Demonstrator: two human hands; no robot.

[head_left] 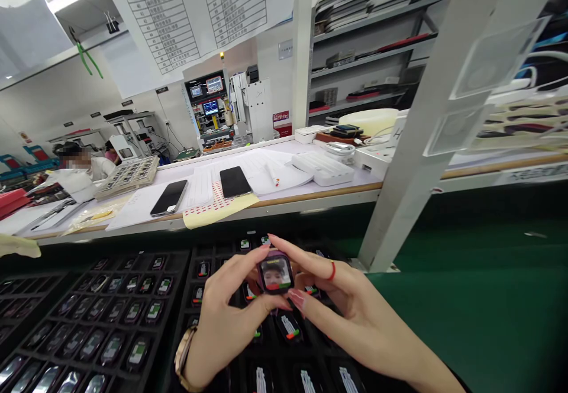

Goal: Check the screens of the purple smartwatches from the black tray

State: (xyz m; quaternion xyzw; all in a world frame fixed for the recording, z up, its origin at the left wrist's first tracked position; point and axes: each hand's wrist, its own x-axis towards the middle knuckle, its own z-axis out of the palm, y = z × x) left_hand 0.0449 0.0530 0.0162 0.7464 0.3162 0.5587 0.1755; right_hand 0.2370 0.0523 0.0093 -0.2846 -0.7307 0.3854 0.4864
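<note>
A small square smartwatch body with a lit screen is held between both hands above a black compartment tray. Its screen shows a picture with a red and green strip at the bottom. My left hand grips the watch from the left, thumb below and fingers at the upper edge. From the right, my right hand pinches it, index finger at the top corner and thumb at the lower right. Below the hands, several similar watch bodies lie in the tray's slots.
To the left stands another black tray full of watch bodies. A shelf edge crosses behind the trays, bearing two phones, papers and a white box. A slanted metal post rises at the right beside the green mat.
</note>
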